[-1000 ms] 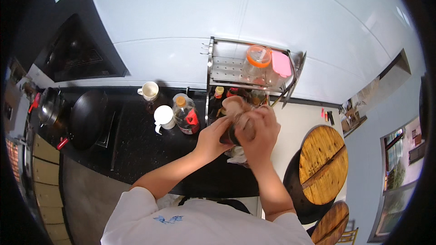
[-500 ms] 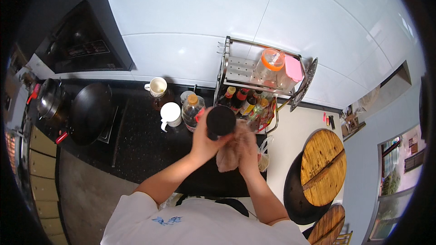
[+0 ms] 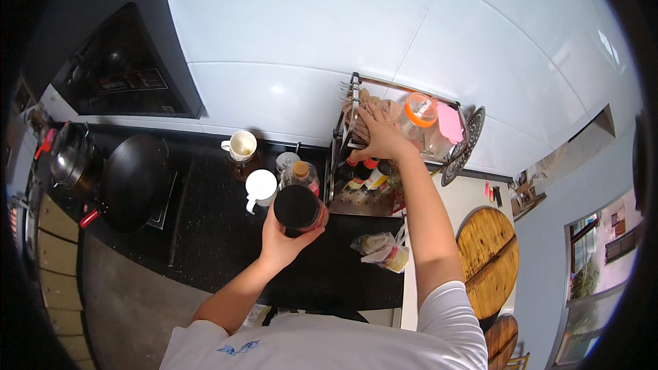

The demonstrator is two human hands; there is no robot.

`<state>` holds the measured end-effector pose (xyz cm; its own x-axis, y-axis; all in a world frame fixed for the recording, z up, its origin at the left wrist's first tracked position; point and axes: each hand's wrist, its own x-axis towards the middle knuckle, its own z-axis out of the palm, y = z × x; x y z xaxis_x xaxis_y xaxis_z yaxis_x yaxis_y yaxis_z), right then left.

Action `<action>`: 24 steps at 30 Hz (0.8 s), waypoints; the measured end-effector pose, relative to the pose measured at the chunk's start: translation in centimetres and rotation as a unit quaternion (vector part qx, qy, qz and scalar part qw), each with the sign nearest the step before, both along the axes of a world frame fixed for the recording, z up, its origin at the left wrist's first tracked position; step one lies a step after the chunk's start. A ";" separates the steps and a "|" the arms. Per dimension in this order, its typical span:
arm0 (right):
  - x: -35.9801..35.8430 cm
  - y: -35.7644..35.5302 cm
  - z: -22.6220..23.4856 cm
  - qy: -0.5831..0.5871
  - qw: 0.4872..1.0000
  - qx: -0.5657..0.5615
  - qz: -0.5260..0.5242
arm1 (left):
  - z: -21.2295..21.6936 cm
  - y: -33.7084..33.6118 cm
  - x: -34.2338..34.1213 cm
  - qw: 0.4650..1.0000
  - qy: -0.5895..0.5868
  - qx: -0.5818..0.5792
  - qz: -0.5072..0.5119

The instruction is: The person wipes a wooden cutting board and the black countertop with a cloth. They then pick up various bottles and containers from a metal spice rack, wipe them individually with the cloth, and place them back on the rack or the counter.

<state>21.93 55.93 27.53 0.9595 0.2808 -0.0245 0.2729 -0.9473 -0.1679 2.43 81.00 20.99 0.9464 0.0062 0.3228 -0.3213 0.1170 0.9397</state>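
Note:
My left hand [image 3: 286, 238] is wrapped round a jar with a wide black lid [image 3: 297, 207], above the dark counter. Reddish contents or a label show at the jar's side. On the upper shelf of a metal rack [image 3: 363, 210] lies a crumpled brown cloth [image 3: 379, 108]. My right hand [image 3: 384, 138] reaches over it with fingers spread against the cloth and thumb held apart. Below that hand several sauce bottles [image 3: 375, 177] stand on the lower shelf, partly hidden by my arm. Close behind the jar is a clear bottle with an orange-brown cap [image 3: 300, 170].
A white lidded mug [image 3: 261, 187] and a white cup [image 3: 241, 145] stand left of the jar. An orange-lidded jar [image 3: 420, 111] and a pink-lidded container [image 3: 449, 125] share the upper shelf. A tied plastic bag [image 3: 385, 250] lies near the rack. A wok [image 3: 136, 181] sits far left.
The brown cloth has gone from my hands at the jar up onto the rack's upper shelf, with my right hand. My left hand has lowered the jar slightly to the left.

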 end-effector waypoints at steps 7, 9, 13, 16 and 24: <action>0.3 0.0 -0.5 -0.094 0.994 -0.057 0.024 | -1.2 1.0 0.1 1.000 0.023 0.005 -0.020; -0.7 -0.4 -1.7 -0.149 0.988 -0.022 0.025 | -1.2 0.6 0.0 0.999 0.028 -0.001 -0.016; -5.3 0.9 -3.8 -0.280 0.957 -0.022 -0.068 | -1.1 -0.2 -0.1 0.999 0.026 -0.004 -0.019; -4.9 -0.7 -3.5 -0.199 0.939 0.262 -0.098 | -1.3 -0.5 -0.1 0.999 0.026 -0.010 -0.023; -5.5 0.8 -0.1 -0.146 0.959 0.203 -0.136 | -0.5 -0.8 -0.8 0.999 0.039 0.005 -0.029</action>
<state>16.44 56.71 27.44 0.9480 -0.0506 0.3142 0.1167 -0.8631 -0.4913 1.65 80.21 20.46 0.9673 -0.0519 0.2483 -0.2405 0.1242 0.9627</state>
